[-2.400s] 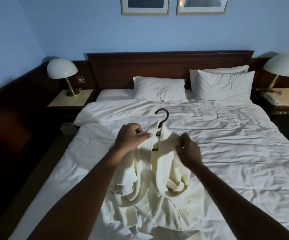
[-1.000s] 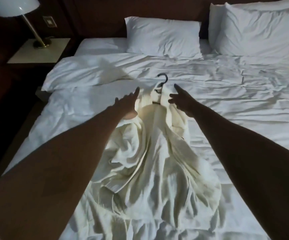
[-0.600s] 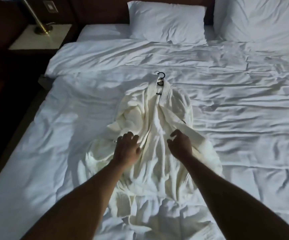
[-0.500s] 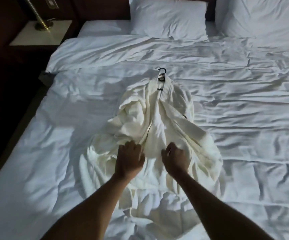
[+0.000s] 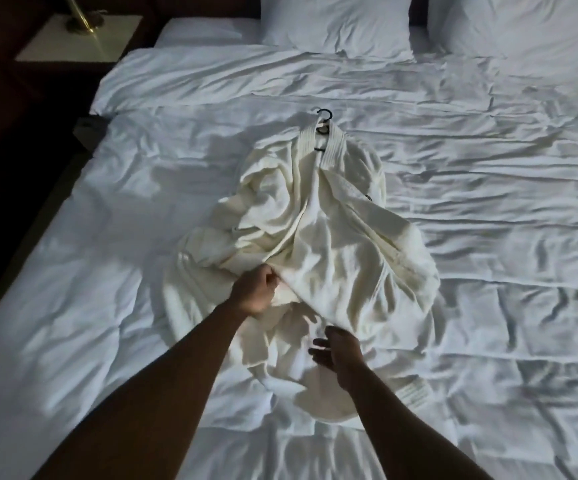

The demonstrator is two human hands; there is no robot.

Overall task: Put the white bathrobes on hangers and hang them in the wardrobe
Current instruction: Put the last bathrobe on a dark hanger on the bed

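Down from the collar to the bathrobe (image 5: 318, 237) front now: left hand (image 5: 256, 292) pinching a fold, right hand (image 5: 336, 351) loose, holding nothing. Hanger (image 5: 324, 121) in; straightening before the wardrobe.

Rumpled white bed (image 5: 488, 237); two pillows (image 5: 336, 22) at the head; lamp base (image 5: 79, 24) on nightstand (image 5: 83, 46).

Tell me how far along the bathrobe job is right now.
Done: the bathrobe is on its hanger, lying on the bed. In hand: the left hand grips a fold of its front; the right hand hovers open near the hem. Left: carrying it to the wardrobe, which is out of view.
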